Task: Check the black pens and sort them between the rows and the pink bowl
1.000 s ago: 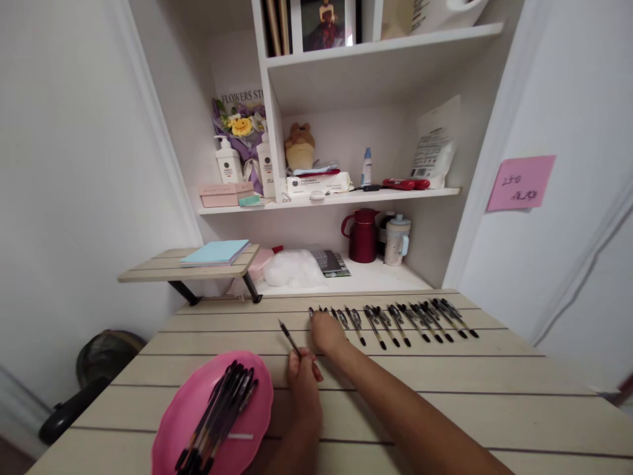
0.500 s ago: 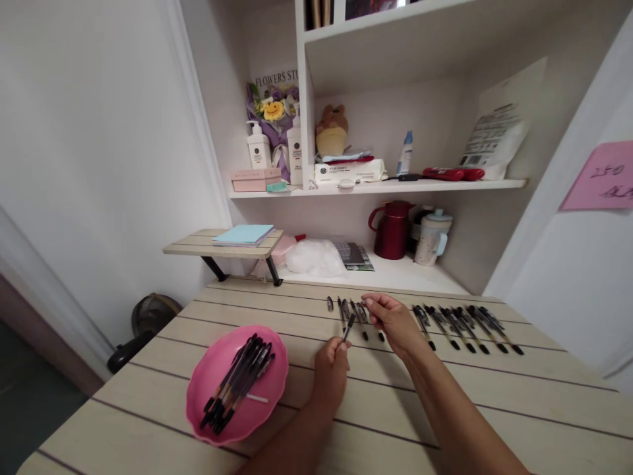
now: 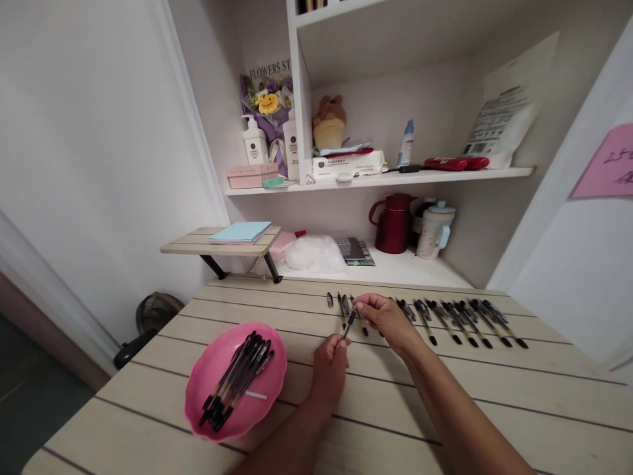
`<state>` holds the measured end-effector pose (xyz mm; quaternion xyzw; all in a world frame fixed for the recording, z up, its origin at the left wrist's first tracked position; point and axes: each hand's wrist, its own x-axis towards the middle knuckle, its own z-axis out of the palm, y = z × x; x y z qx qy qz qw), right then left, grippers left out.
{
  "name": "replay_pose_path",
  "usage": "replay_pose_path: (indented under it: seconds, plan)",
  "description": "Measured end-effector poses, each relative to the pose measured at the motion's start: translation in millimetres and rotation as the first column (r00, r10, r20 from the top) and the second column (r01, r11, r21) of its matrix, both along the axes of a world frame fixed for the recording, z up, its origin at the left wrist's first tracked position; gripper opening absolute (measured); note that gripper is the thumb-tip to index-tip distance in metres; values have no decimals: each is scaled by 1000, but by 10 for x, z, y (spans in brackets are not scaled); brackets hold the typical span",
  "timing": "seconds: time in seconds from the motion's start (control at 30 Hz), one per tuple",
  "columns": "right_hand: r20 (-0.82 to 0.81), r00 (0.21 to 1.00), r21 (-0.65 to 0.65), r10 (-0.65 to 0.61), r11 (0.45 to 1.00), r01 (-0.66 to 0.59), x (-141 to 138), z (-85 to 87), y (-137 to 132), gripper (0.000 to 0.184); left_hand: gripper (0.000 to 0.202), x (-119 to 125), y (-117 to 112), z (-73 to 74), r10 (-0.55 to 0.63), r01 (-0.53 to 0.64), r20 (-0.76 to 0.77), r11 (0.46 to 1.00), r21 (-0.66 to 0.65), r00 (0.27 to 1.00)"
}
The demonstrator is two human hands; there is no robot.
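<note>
My left hand point(image 3: 331, 369) is closed around the lower part of a pen point(image 3: 349, 323), a clear barrel with a black grip that points up and away. At the pen's upper end the thumb and fingertips of my right hand point(image 3: 388, 320) are pinched together. Whatever small part they hold there is hidden by the fingers. Just beyond my hands lie a loose pen cap point(image 3: 330, 300) and a few pens with caps point(image 3: 341, 309). To the right, several black-ended pens point(image 3: 465, 323) lie side by side in a slanted row, caps beside them.
A pink scalloped bowl point(image 3: 198, 382) on the left holds a bundle of black pens point(image 3: 237, 379) and a white stick point(image 3: 256, 396). Behind stand a small raised shelf point(image 3: 198, 243) with blue paper point(image 3: 241, 232), a plastic bag point(image 3: 316, 254), a red jug point(image 3: 393, 224) and a tumbler point(image 3: 435, 231).
My right hand has moved left, bringing its pinched fingertips to the pen's upper end. The left hand keeps hold of the pen, nearly unmoved. The view has shifted slightly.
</note>
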<state>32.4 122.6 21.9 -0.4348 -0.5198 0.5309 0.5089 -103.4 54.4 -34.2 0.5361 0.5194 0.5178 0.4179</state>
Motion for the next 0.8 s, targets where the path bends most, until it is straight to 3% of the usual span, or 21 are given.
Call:
replay_pose_path:
  seconds: [0.47,0.8]
  plan:
    - [-41,999,-109,-19,994,15,-45,-83,-19,31,30,6,-37,16,35,-32,-65,998,52,997]
    - [10,996,-51,-90,995,91,-138,-112,-26,29,28,-3,-14,-53,56,-42,-120,992,116,991]
